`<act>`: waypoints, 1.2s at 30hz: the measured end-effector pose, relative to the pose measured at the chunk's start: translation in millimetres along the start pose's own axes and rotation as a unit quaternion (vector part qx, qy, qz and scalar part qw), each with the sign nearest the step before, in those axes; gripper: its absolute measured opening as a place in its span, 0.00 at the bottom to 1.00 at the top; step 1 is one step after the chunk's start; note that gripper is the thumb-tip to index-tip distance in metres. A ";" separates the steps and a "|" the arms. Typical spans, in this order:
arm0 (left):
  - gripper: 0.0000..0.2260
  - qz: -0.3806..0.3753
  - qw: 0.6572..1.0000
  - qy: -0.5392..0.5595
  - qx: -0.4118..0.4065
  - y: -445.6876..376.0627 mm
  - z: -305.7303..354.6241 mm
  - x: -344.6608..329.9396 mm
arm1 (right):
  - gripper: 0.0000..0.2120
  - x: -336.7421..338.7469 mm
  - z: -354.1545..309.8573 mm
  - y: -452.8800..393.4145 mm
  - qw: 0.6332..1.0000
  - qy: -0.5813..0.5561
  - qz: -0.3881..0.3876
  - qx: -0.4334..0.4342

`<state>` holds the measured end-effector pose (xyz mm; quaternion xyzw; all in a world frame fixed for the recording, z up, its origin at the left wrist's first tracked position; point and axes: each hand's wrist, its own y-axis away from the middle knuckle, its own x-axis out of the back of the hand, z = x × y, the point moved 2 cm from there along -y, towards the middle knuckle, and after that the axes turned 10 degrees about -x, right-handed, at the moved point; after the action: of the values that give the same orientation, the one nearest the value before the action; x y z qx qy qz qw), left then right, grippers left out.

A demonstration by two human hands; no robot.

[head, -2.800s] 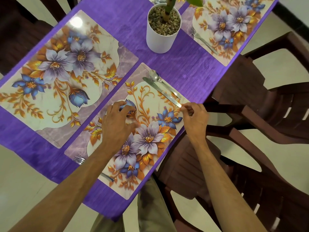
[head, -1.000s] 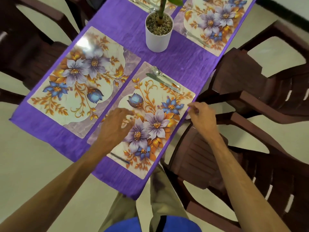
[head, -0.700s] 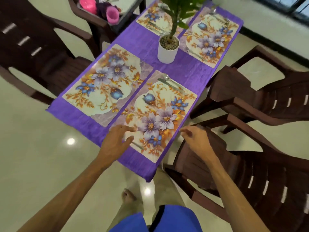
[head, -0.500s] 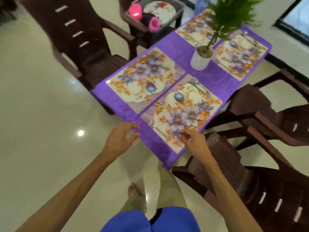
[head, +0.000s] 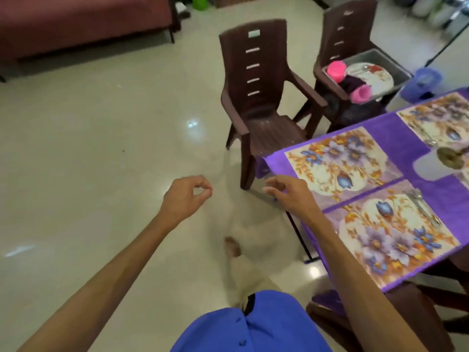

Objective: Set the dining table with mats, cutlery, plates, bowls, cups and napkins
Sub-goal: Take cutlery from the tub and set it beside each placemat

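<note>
We've turned off the near mat [head: 396,240], cutlery [head: 422,207] left on it. Both hands empty: left hand [head: 186,196] loosely curled over the floor, right hand [head: 291,195] half open at the surface [head: 436,184] corner. Next probably the tray [head: 396,66] at 1 o'clock holding plates [head: 373,73] and pink cups [head: 336,68].

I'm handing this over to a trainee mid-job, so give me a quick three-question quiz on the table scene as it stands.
1. True or false: both hands are holding nothing.
2. Which mat has cutlery on it: (a) the near mat, (b) the mat beside the empty chair?
3. Where do the pink cups sit?

Key
1. True: the left hand and right hand carry nothing.
2. (a): cutlery lies along its far edge.
3. In the grey tray on the second chair.
</note>
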<state>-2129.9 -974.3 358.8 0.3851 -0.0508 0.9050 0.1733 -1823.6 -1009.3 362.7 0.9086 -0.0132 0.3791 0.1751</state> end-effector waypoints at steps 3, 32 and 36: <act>0.02 0.006 1.000 -0.004 0.009 -50.1 -28.0 33.9 | 0.36 -18.3 -43.2 -59.6 0.999 0.034 -0.020 -0.007; 0.12 -0.111 0.982 0.016 -0.149 -798.9 -278.9 368.6 | 0.14 -46.2 -422.8 -739.0 0.985 -0.076 0.113 -0.109; 0.12 -0.151 0.967 0.019 -0.206 -928.8 -251.7 339.6 | 0.25 -1.4 -404.0 -817.2 0.974 -0.112 0.101 -0.167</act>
<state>-2191.7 43.8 387.2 0.3271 -0.1743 0.8457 0.3840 -1973.0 -110.1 373.0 0.8972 -0.1878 0.2829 0.2824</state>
